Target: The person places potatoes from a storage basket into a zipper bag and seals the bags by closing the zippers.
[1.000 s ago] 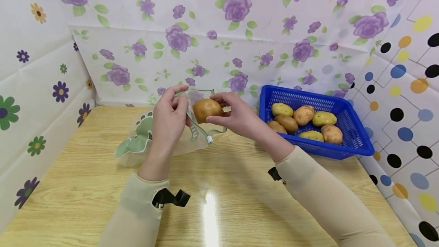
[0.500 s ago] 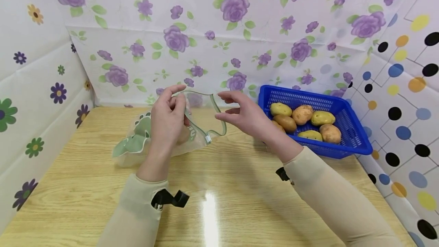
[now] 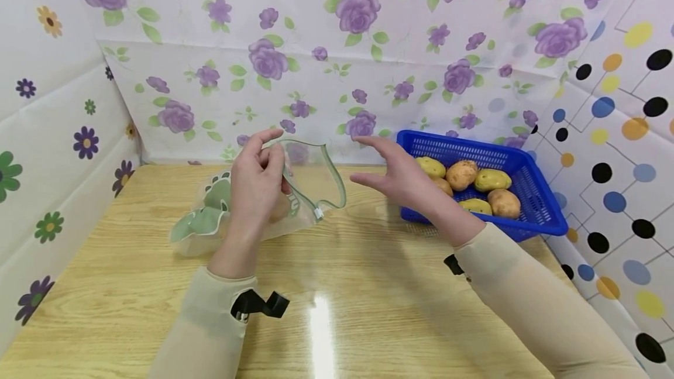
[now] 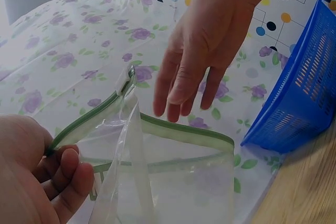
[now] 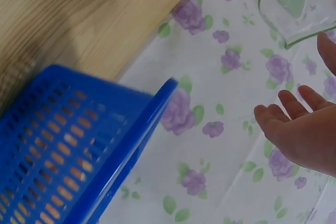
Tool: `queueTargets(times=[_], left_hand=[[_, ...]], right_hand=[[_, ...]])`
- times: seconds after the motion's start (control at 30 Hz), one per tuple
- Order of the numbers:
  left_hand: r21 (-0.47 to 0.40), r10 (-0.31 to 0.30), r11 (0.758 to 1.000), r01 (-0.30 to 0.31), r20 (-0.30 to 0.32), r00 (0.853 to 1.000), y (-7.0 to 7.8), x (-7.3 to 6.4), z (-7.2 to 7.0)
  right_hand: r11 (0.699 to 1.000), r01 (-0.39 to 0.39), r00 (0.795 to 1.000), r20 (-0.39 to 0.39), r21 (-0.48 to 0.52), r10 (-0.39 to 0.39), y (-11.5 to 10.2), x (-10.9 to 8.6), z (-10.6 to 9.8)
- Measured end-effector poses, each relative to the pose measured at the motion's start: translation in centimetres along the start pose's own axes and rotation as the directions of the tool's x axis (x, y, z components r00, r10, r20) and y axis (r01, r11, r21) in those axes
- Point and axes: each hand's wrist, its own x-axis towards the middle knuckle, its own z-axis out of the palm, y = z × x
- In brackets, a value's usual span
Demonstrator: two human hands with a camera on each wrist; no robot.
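A clear zip bag point(image 3: 310, 186) with a green rim and green printed shapes lies on its side on the table, its mouth spread toward the right. My left hand point(image 3: 256, 183) pinches the rim of the bag, as the left wrist view also shows. A white slider hangs at the front of the zip. Something brownish shows dimly through the plastic near the left hand. My right hand point(image 3: 402, 177) holds nothing; its thumb and fingers are spread apart between the bag and the blue basket point(image 3: 547, 215). Several potatoes point(image 3: 492, 180) lie in that basket, some partly hidden behind the right hand.
The wooden table point(image 3: 368, 309) meets a flowered cloth wall point(image 3: 337, 98) at the back. A dotted wall point(image 3: 621, 192) rises close to the basket's right, and another flowered wall point(image 3: 63, 180) stands at the left.
My right hand has let go of a brown potato at the bag's mouth and drawn back right toward the basket. The potato went into the bag. My left hand still pinches the rim.
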Motion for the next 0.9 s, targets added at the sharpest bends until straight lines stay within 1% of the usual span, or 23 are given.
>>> queueTargets(times=[0.2, 0.4, 0.53, 0.73, 0.9], left_hand=[[0.02, 0.009, 1.0, -0.009, 0.001, 1.0, -0.1, 0.0, 0.0], [0.025, 0.008, 1.0, -0.008, 0.003, 1.0, 0.0, 0.0, 0.0], [0.027, 0.006, 1.0, -0.007, 0.002, 1.0, 0.0, 0.0, 0.1], [0.018, -0.003, 1.0, 0.003, 0.005, 1.0, 0.0, -0.1, 0.1], [0.014, 0.0, 1.0, 0.0, 0.008, 1.0, 0.0, -0.1, 0.2]], right_hand=[[1.0, -0.017, 1.0, 0.021, -0.015, 0.017, 1.8, -1.0, -1.4], [0.995, -0.061, 0.998, 0.007, -0.074, 0.062, 3.6, -2.1, -3.2], [0.992, -0.1, 0.995, 0.003, -0.071, 0.101, 4.9, -2.7, -4.4], [0.986, -0.132, 0.991, 0.005, -0.106, 0.133, 6.5, -3.4, -6.0], [0.978, -0.179, 0.983, 0.019, -0.107, 0.182, 7.9, -3.7, -7.0]])
